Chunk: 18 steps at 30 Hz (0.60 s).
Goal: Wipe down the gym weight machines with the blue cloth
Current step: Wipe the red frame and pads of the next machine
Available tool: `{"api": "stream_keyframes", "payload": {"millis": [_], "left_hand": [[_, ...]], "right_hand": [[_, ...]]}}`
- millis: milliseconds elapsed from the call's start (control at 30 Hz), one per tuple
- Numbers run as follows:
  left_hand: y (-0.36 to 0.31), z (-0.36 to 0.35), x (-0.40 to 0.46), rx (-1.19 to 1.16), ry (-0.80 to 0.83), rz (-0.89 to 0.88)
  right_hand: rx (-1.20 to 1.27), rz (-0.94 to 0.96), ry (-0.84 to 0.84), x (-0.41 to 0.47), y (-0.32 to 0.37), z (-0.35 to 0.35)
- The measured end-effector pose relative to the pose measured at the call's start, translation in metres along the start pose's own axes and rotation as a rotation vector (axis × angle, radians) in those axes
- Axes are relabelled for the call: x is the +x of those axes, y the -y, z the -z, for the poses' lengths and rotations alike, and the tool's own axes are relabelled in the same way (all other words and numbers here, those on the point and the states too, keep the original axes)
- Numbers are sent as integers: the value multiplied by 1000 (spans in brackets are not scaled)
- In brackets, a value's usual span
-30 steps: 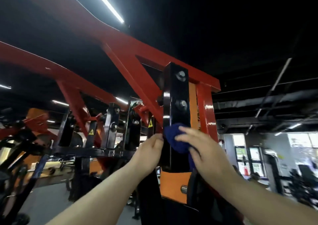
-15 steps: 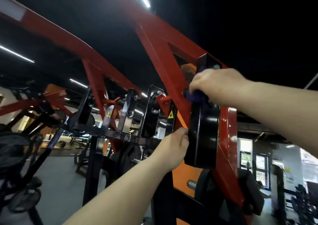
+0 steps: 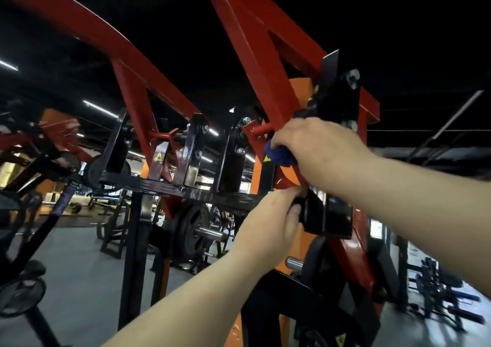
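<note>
Head view showed the right hand [image 3: 316, 150] curled round the bunched blue cloth [image 3: 279, 156], pressing it against the red frame [image 3: 255, 54] of the weight machine, just beside the black bracket plate [image 3: 337, 123]. Half a second earlier that hand had been higher, holding the cloth at the plate's upper edge near the top bolt; now it sat lower, about midway down, and only a small fold of cloth peeked out below the thumb. The left hand [image 3: 268, 230] had stayed near the plate's lower left edge, its fingers [image 3: 292, 195] curled and gripping that edge. An orange panel [image 3: 297, 91] showed behind the plate. Farther left, a black weight disc [image 3: 190, 231] hung on its peg above the grey floor [image 3: 79, 267].
</note>
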<state>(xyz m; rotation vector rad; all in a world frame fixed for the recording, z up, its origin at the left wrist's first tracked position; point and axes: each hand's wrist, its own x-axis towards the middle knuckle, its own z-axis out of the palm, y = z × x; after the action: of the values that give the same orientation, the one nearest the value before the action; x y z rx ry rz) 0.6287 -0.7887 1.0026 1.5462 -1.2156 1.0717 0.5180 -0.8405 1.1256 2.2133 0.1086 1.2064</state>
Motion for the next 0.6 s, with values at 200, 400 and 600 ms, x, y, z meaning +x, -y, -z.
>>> {"api": "stream_keyframes", "payload": {"millis": [200, 400, 600], "left_hand": [[123, 48, -12, 229, -185, 300], [173, 50, 10, 335, 191, 238], [196, 42, 33, 317, 185, 140]], "right_hand": [[-144, -261, 241, 12, 86, -97], [-138, -185, 414, 40, 100, -107], [-162, -419, 303, 79, 73, -85]]}}
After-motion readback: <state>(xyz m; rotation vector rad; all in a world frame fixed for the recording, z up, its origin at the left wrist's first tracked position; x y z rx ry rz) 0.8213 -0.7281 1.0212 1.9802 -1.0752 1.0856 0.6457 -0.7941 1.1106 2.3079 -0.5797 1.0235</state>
